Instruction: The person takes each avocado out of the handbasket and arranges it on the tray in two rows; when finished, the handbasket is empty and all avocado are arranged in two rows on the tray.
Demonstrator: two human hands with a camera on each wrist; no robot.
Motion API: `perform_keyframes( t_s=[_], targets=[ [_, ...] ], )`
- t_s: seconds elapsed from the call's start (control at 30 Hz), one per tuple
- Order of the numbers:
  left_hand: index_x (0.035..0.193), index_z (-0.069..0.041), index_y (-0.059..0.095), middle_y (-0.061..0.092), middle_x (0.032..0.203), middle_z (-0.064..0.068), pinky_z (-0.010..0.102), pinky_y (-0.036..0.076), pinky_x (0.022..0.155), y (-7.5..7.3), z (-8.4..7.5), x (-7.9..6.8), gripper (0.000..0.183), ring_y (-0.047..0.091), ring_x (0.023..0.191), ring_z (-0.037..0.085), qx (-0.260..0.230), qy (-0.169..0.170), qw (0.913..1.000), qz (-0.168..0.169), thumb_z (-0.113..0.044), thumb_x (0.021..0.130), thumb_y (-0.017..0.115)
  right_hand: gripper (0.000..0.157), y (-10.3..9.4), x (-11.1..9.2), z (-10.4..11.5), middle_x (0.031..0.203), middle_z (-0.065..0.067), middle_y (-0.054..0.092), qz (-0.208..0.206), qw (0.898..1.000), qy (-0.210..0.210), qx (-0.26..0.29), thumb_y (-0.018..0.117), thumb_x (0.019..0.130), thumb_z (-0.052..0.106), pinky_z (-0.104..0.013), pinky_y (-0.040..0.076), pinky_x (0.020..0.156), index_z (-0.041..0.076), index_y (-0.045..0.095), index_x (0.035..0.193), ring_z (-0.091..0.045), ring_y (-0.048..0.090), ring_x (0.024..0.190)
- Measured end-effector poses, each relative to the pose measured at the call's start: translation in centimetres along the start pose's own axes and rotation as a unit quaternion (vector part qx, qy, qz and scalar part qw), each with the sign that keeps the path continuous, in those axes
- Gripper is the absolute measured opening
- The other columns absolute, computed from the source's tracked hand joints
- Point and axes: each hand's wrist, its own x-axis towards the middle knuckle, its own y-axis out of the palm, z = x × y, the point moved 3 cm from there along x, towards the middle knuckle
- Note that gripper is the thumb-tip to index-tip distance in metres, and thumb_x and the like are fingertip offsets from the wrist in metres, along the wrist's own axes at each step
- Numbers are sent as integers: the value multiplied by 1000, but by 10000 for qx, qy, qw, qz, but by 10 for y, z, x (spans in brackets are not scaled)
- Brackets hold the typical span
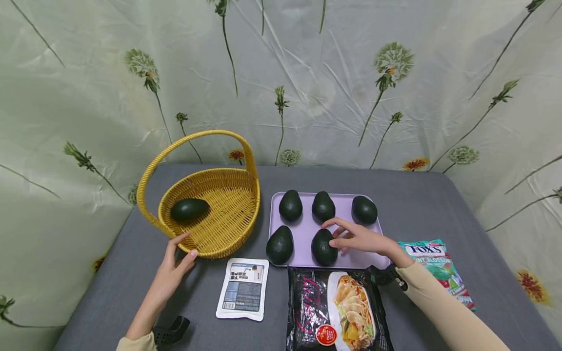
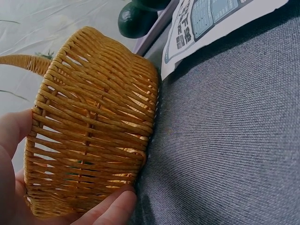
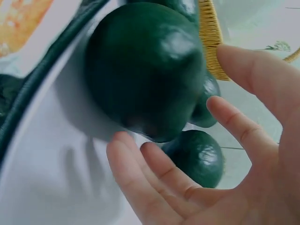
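My left hand grips the near left side of a yellow wicker basket. In the left wrist view, its fingers lie low along the woven wall. One dark green avocado rests inside the basket, on its left. Several more avocados sit on a lilac tray to the right. Over the tray, my right hand spreads its fingers beside the front middle avocado. The right wrist view shows the fingertips close to that avocado, with the hand not closed round it.
A white pouch lies in front of the basket. Close before the tray is a black noodle packet. A green candy bag lies right of the tray, near my right forearm. Behind the grey table hangs a floral curtain.
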Motion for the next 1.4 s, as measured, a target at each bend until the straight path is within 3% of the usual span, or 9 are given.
perform_keyframes(
  t_s=[0.17, 0.37, 0.63, 0.8, 1.03, 1.1, 1.27, 1.4],
  targets=[
    [147, -7, 20, 13, 152, 23, 45, 48, 92, 0, 0, -1, 57, 46, 120, 45, 1, 30, 10000, -51, -25, 102, 49, 38, -10, 6, 10, 108, -19, 60, -273, 9990, -294, -217, 59, 96, 17, -45, 54, 76, -1, 49, 129, -32, 61, 91],
    [148, -7, 19, 12, 152, 23, 42, 48, 92, 0, -2, -1, 57, 46, 120, 44, -48, 47, 10000, -28, -24, 102, 48, 32, -19, 25, 28, 110, -22, 59, -343, 9975, -581, -221, 58, 96, 14, -32, 51, 80, -3, 54, 124, -30, 58, 98],
    [148, -8, 20, 12, 152, 23, 42, 50, 91, 0, 1, 1, 57, 48, 119, 44, -19, 14, 10000, -5, -24, 102, 49, 33, -14, 85, 70, 115, -26, 58, 9, 9896, -1428, 145, 59, 94, 4, -38, 49, 86, -6, 52, 125, -37, 56, 106],
    [148, -9, 20, 12, 153, 23, 47, 48, 92, 0, 1, 1, 58, 47, 119, 45, 2, -68, 10000, -30, -28, 102, 50, 35, 4, 132, 101, 116, -19, 59, 249, 9847, -1723, 19, 59, 93, 3, -35, 49, 87, -2, 53, 127, -33, 56, 108],
    [147, -9, 20, 12, 153, 23, 49, 47, 92, -1, 3, 1, 58, 46, 120, 46, -23, -73, 9999, -70, -27, 101, 50, 42, 48, 194, 136, 129, -15, 52, 647, 9880, -1398, -81, 57, 94, 3, -28, 50, 85, 3, 49, 135, -30, 52, 116],
    [147, -9, 20, 13, 152, 22, 49, 47, 93, -2, 3, 1, 57, 46, 120, 45, -49, -65, 9999, -65, -27, 101, 50, 45, 62, 208, 142, 128, -17, 52, 781, 9884, -1289, -195, 57, 94, 4, -31, 51, 86, 3, 46, 137, -28, 53, 113],
    [148, -9, 19, 13, 153, 22, 47, 47, 93, -2, 2, 2, 57, 46, 121, 45, -142, -101, 9998, -5, -26, 102, 49, 50, 92, 234, 150, 114, -22, 59, 1039, 9905, -906, -19, 56, 95, 5, -48, 51, 86, 4, 40, 142, -36, 57, 106],
    [148, -10, 18, 13, 153, 22, 47, 47, 93, -3, 2, 2, 57, 46, 121, 46, -188, -95, 9998, 29, -25, 102, 49, 54, 111, 246, 154, 99, -21, 59, 1054, 9929, -552, 51, 57, 96, 7, -48, 50, 80, 8, 36, 145, -37, 57, 89]
  ],
)
